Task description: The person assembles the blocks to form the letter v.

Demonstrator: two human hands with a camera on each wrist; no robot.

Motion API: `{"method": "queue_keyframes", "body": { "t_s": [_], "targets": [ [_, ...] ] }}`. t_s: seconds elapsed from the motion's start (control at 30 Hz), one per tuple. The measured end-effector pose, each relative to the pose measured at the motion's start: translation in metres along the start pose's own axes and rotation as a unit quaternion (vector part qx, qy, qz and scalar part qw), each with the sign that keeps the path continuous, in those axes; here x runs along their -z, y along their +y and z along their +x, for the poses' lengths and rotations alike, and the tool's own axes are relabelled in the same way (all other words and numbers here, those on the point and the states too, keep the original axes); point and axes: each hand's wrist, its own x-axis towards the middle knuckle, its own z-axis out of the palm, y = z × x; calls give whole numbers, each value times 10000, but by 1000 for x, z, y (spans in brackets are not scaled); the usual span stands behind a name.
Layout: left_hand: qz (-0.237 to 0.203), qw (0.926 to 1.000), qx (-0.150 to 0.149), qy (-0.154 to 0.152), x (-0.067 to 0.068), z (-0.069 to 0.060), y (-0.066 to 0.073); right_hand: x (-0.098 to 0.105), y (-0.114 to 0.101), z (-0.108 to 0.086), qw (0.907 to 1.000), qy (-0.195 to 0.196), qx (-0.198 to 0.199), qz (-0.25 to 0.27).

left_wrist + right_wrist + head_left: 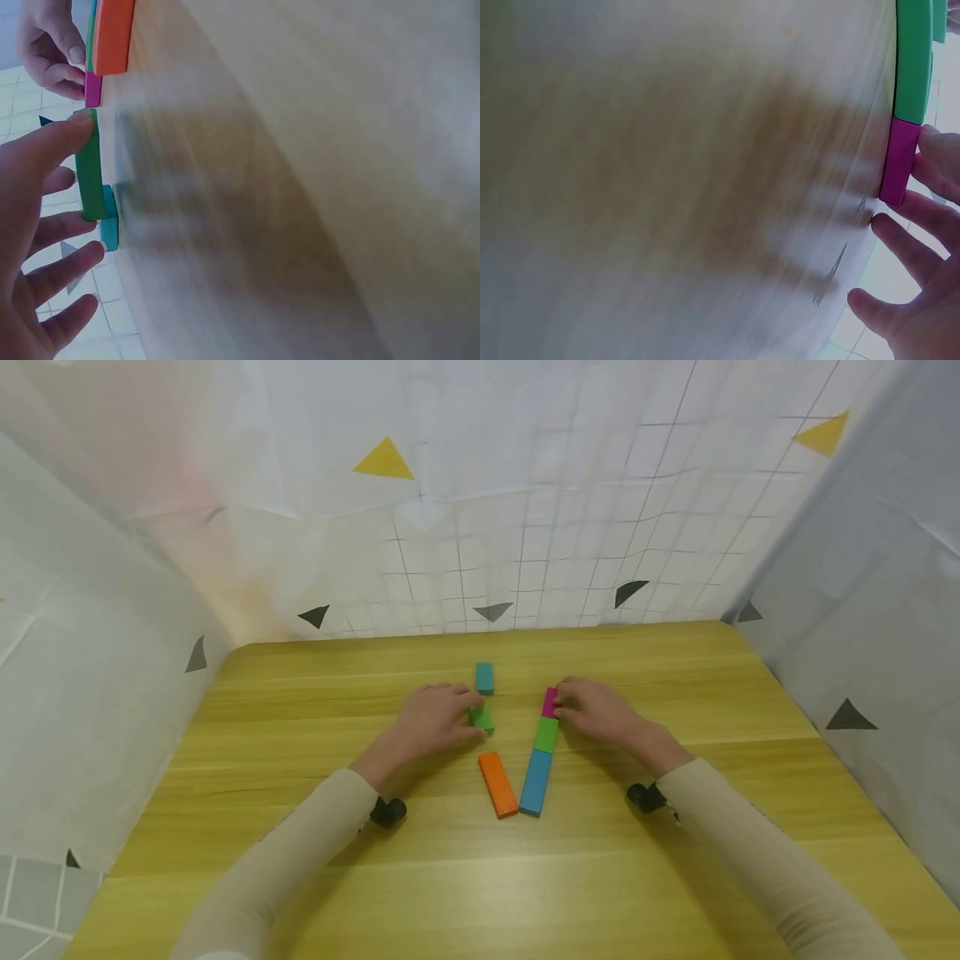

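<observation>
My left hand pinches a green block between thumb and fingertip; in the left wrist view this block is gripped at its two ends. A teal block lies just beyond it. On the right, my right hand pinches a magenta block, whose end meets a second green block in the right wrist view. That green block and a blue block continue the line toward me. An orange block slants beside the blue one, a narrow gap between them.
The blocks lie on a yellow wood-grain table. White sheeting with grid lines and triangular patches rises behind the table and on both sides. Small black devices hang at both wrists.
</observation>
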Motion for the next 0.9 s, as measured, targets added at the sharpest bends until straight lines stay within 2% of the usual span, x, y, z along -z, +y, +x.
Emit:
{"method": "queue_keyframes", "body": {
  "t_s": [0.23, 0.47, 0.9],
  "targets": [
    [51, 9996, -212, 156, 1, -4, 4, -1, 1, 0, 10000, 7, 56, 38],
    [26, 9998, -189, 102, 2, -9, 6, -1, 1, 0, 9999, -10, 79, 104],
    [-1, 9996, -268, 131, -5, -17, 6, -3, 4, 0, 9999, -25, 81, 125]
  ]
}}
